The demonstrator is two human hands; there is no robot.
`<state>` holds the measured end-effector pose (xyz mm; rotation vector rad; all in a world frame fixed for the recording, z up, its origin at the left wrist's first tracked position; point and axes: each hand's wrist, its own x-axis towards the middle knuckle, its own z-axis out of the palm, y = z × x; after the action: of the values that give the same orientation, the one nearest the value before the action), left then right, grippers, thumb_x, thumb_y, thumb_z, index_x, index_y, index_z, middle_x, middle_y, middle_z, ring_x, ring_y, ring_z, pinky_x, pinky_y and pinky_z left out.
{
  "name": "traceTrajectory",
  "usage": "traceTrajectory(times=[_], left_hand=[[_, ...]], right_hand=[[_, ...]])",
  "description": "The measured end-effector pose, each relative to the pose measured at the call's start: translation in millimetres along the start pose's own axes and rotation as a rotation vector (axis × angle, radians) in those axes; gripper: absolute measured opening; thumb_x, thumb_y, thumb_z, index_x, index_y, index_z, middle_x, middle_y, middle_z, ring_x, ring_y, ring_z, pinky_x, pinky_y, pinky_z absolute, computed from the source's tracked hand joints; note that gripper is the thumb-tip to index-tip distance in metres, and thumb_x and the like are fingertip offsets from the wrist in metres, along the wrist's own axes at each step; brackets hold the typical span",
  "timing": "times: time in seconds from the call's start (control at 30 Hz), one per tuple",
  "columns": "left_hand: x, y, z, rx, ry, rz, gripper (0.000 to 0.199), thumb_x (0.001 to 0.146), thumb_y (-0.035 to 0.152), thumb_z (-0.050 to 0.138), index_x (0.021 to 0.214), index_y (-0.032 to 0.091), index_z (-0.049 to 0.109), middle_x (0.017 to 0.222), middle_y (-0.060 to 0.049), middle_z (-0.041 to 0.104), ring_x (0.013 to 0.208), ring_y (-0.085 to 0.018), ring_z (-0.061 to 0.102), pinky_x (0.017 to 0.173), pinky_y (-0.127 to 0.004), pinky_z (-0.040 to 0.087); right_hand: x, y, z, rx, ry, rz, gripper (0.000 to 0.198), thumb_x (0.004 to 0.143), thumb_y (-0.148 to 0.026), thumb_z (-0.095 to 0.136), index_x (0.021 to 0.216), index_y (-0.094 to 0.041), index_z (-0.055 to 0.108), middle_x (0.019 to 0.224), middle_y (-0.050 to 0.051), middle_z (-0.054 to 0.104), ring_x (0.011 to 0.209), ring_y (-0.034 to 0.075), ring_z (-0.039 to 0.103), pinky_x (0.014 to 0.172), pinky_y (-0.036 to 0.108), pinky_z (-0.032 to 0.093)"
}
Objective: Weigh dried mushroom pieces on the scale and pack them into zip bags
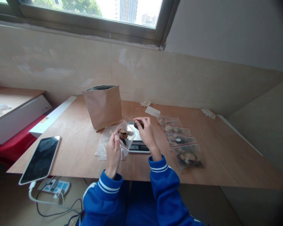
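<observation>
My left hand [113, 152] grips a clear zip bag [130, 128] with brown and dark dried pieces [123, 134] inside, which look like dried mushrooms. Between the fingertips of my right hand [146, 131] is a dark dried piece [139, 125], held above the plate of a small kitchen scale [139, 147]. The scale's display is lit, but its digits are too small to read. Under and left of the held bag lie more clear plastic bags [101, 147]. Part of the scale's plate is hidden behind the bag and my right hand.
An open brown paper pouch [103, 108] stands behind my left hand. Several filled zip bags [190, 157] lie in an overlapping row on the right. A phone [41, 160] with a charging cable rests at the table's left edge, above a power strip [56, 186].
</observation>
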<state>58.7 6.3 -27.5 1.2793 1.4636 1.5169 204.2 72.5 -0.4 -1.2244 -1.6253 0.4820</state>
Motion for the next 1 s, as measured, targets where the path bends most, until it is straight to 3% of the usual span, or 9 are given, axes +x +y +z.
traceTrajectory(times=[0.17, 0.33, 0.47, 0.57, 0.67, 0.77, 0.8, 0.9, 1.0], left_hand=[[-2, -1, 3, -0.010, 0.006, 0.051, 0.047, 0.098, 0.045, 0.034, 0.130, 0.019, 0.056, 0.135, -0.010, 0.058, 0.127, -0.022, 0.052, 0.108, -0.036, 0.038], [-4, -4, 4, -0.042, 0.016, 0.071, 0.047, 0.098, 0.046, 0.035, 0.132, 0.020, 0.054, 0.137, -0.009, 0.057, 0.127, -0.022, 0.052, 0.107, -0.036, 0.040], [-6, -3, 4, -0.053, 0.041, 0.070, 0.047, 0.097, 0.046, 0.036, 0.132, 0.020, 0.054, 0.134, -0.009, 0.059, 0.124, -0.022, 0.055, 0.105, -0.036, 0.043], [-5, -1, 3, -0.089, 0.052, 0.078, 0.046, 0.098, 0.045, 0.036, 0.131, 0.020, 0.056, 0.133, -0.008, 0.059, 0.125, -0.022, 0.054, 0.106, -0.036, 0.041], [-4, -1, 1, -0.115, 0.084, 0.071, 0.045, 0.098, 0.043, 0.035, 0.129, 0.020, 0.057, 0.134, -0.008, 0.059, 0.126, -0.021, 0.053, 0.109, -0.037, 0.038], [-2, -2, -2, -0.125, 0.125, 0.053, 0.044, 0.098, 0.042, 0.036, 0.130, 0.020, 0.057, 0.132, -0.008, 0.060, 0.125, -0.021, 0.053, 0.109, -0.035, 0.037], [-1, -2, -3, -0.130, 0.135, 0.051, 0.044, 0.098, 0.041, 0.036, 0.130, 0.020, 0.057, 0.132, -0.008, 0.060, 0.125, -0.020, 0.053, 0.109, -0.034, 0.038], [-1, -3, -5, -0.130, 0.155, 0.047, 0.043, 0.098, 0.041, 0.037, 0.130, 0.020, 0.057, 0.129, -0.007, 0.061, 0.123, -0.020, 0.054, 0.108, -0.033, 0.038], [0, -3, -5, -0.121, 0.157, 0.050, 0.043, 0.098, 0.041, 0.037, 0.129, 0.020, 0.058, 0.127, -0.007, 0.062, 0.123, -0.020, 0.055, 0.108, -0.034, 0.039]], right_hand=[[-5, -51, -8, 0.014, -0.177, -0.040, 0.020, 0.097, -0.027, 0.048, 0.103, -0.021, 0.066, 0.103, 0.006, 0.054, 0.097, 0.016, 0.061, 0.091, 0.029, 0.049], [-14, -64, -11, -0.043, -0.470, -0.027, 0.020, 0.097, -0.025, 0.049, 0.114, -0.024, 0.061, 0.105, 0.004, 0.067, 0.099, 0.018, 0.065, 0.086, 0.028, 0.048], [-15, -71, -12, -0.081, -0.487, 0.041, 0.025, 0.096, -0.030, 0.052, 0.120, -0.023, 0.055, 0.099, 0.005, 0.071, 0.091, 0.021, 0.068, 0.076, 0.028, 0.048], [-12, -73, -14, -0.029, -0.422, -0.030, 0.024, 0.097, -0.034, 0.049, 0.115, -0.021, 0.058, 0.102, 0.006, 0.070, 0.096, 0.019, 0.066, 0.081, 0.028, 0.047], [-7, -59, -16, 0.010, -0.168, -0.106, 0.025, 0.100, -0.030, 0.039, 0.108, -0.021, 0.061, 0.109, 0.006, 0.067, 0.104, 0.018, 0.061, 0.088, 0.029, 0.046], [-6, -26, -11, -0.017, 0.066, -0.038, 0.026, 0.097, -0.021, 0.035, 0.104, -0.019, 0.060, 0.102, 0.007, 0.065, 0.095, 0.019, 0.061, 0.083, 0.031, 0.047], [-8, -13, -7, -0.061, 0.064, -0.010, 0.024, 0.095, -0.019, 0.036, 0.102, -0.019, 0.060, 0.100, 0.008, 0.065, 0.094, 0.020, 0.061, 0.083, 0.032, 0.047], [-16, 18, 8, -0.249, -0.186, -0.033, 0.019, 0.090, -0.016, 0.046, 0.101, -0.019, 0.060, 0.104, 0.009, 0.065, 0.103, 0.023, 0.056, 0.091, 0.037, 0.045], [-26, 27, 22, -0.429, -0.325, -0.081, 0.017, 0.088, -0.015, 0.050, 0.101, -0.019, 0.060, 0.109, 0.009, 0.063, 0.106, 0.026, 0.053, 0.090, 0.039, 0.044]])
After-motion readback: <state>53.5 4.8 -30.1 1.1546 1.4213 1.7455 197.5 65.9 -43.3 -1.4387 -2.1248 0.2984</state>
